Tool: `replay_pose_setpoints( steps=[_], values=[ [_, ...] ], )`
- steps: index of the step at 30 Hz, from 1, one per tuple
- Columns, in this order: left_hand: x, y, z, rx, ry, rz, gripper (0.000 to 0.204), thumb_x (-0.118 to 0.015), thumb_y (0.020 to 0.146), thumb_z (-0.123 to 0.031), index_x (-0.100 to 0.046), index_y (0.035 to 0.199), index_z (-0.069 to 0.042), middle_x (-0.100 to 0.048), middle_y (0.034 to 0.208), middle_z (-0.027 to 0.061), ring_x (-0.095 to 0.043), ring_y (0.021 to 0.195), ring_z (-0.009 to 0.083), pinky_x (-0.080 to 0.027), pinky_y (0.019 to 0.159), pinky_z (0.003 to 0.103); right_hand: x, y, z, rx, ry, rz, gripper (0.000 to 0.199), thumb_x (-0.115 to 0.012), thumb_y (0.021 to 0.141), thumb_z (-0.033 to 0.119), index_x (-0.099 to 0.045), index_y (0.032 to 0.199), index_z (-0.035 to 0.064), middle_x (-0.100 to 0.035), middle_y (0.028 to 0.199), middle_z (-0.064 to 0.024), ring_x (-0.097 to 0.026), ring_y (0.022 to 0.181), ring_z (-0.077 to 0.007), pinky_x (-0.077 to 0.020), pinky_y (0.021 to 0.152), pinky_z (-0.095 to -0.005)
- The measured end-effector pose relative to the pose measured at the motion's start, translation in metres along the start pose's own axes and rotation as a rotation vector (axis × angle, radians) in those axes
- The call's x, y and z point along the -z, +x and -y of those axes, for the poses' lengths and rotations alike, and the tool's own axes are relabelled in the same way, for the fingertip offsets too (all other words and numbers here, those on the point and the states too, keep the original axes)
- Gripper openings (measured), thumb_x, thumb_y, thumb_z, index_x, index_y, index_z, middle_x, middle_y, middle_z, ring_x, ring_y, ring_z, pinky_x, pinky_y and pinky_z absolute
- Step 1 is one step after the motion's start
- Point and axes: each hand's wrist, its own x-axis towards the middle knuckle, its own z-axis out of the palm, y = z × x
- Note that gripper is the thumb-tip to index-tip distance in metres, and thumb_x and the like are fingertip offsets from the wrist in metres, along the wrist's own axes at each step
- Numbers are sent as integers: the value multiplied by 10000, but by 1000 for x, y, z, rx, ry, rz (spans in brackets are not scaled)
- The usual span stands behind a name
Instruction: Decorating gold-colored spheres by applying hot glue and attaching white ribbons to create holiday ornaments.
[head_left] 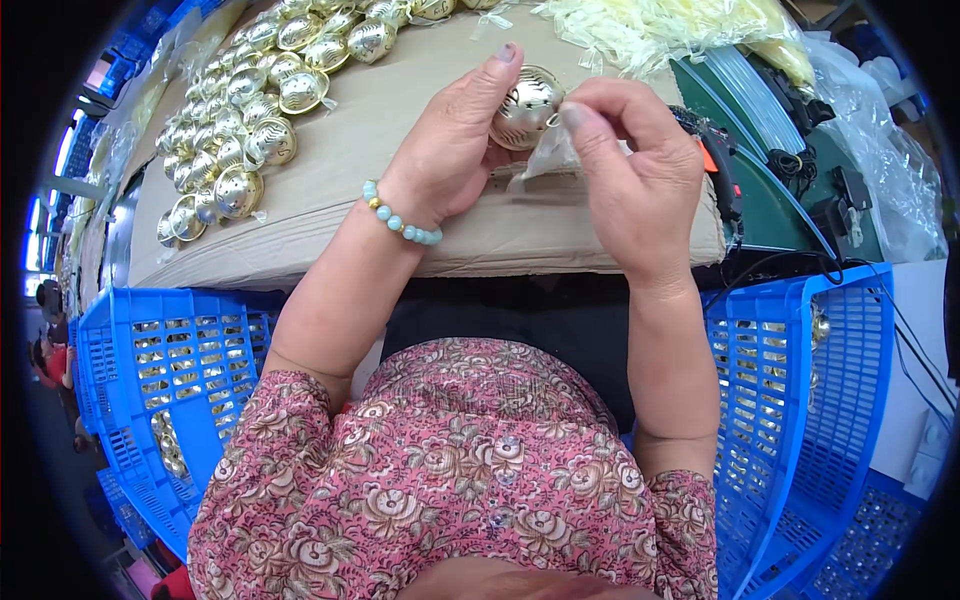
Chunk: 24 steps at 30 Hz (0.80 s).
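I've got both forearms (pixel 672 365) over the cardboard's (pixel 560 247) near edge, left slanting inward, right almost straight. Here's my left hand (pixel 450 140), bracelet (pixel 405 229) at the wrist, thumb up, cupping the gold bell (pixel 525 108) above the cardboard, toward its right edge. My right hand (pixel 640 165) curls in, thumb and forefinger pressed together at the bell's loop (pixel 553 121); whether they pinch that or clear plastic (pixel 545 160), I can't tell. Beyond, more bells (pixel 272 140) crowd the left edge.

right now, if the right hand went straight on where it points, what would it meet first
Most likely the shiny gold, round metal bell in the left hand; the right hand is at its edge, though contact is unclear.
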Motion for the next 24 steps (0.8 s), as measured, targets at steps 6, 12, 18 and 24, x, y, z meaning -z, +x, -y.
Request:
replay_pose_setpoints(
  steps=[6,12,18,24],
  values=[
    [-4,-7,-7,146,-44,-12,481,-429,931,-508,-601,1000,-64,-658,840,48,-628,719,137,-486,563,247,3,6,5,-179,407,-23,127,-578,885,40,-570,996,-20,-628,846,-58,-584,783,-98,-479,713,-229],
    [4,-15,-7,158,50,34,534,-400,933,-524,-600,1039,-40,-664,861,67,-643,722,170,-509,581,277,-1,11,6,-122,434,21,197,-614,860,32,-574,1045,-22,-620,939,-61,-569,864,-96,-459,781,-216],
    [-7,-30,-13,189,92,188,549,-466,894,-560,-623,948,-37,-643,826,48,-590,662,120,-466,557,248,2,7,-1,-132,420,-3,151,-641,844,37,-616,984,-13,-621,923,-37,-555,870,-85,-443,793,-206],
    [-5,-31,-4,133,196,359,440,-554,872,-487,-615,913,-53,-612,810,28,-572,666,106,-451,553,235,4,5,-2,-156,391,32,161,-655,837,48,-619,983,-9,-625,917,-33,-563,842,-86,-442,783,-202]
  ],
)
